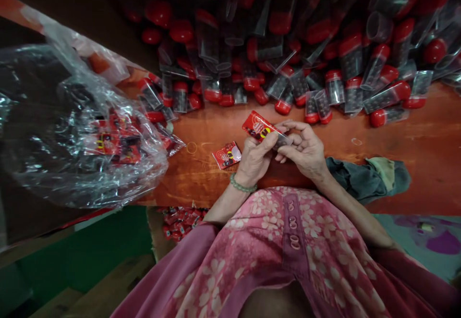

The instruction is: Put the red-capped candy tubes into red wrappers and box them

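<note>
You are holding the red printed piece up in front of your body; taking the loose card on the table as your landmark, the piece is sitting to the card's right and a little farther from you, apart from it. Its long axis is running at a slant: the printed end is pointing away from you, on the side nearer the card, while the clear end is angling back toward you, farther right of the card. Your left hand is the nearer one to the card, just to its right, and it is gripping the piece with the thumb lying over its face. Your right hand is sitting farther right of the card, its fingers curling in around the clear end; whether they are pinching it firmly, you cannot tell from this view. So the piece is bridging the two hands, with its slant leading into the right one. Beyond the card, red-capped tubes are lying in a heap; well to its right, a dark cloth is resting beside your right forearm.
</note>
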Available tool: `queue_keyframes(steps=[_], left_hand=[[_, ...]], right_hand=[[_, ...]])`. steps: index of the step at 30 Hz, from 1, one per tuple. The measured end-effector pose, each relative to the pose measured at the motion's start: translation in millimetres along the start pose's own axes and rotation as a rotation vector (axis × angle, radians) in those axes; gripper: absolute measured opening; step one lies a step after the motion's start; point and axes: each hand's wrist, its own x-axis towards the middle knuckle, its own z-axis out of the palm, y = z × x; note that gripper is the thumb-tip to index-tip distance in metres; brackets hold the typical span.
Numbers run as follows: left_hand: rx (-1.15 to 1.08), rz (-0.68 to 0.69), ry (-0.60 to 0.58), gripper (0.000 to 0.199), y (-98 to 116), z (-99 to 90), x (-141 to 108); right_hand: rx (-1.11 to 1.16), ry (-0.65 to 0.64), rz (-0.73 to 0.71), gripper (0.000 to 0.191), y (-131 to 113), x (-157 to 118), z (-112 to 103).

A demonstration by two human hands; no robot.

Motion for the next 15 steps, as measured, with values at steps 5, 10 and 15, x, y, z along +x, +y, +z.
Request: queue_keyframes(steps=[5, 10, 15], left_hand=[[-0.014, -0.086, -0.111, 0.047, -2, 0.2, -6], [-0.114, -0.047, -0.11, 0.052, -1, -1.2, -8], [-0.102, 0.061, 0.012, 0.044, -4, 3.7, -16]], right_hand=[[0.058, -0.07, 0.075, 0.053, -1, 1, 1], [0.085, -0.11, 0.047, 0.055, -2, 0, 1], [0.068, -0.098, -0.014, 0.045, 4, -5, -1]])
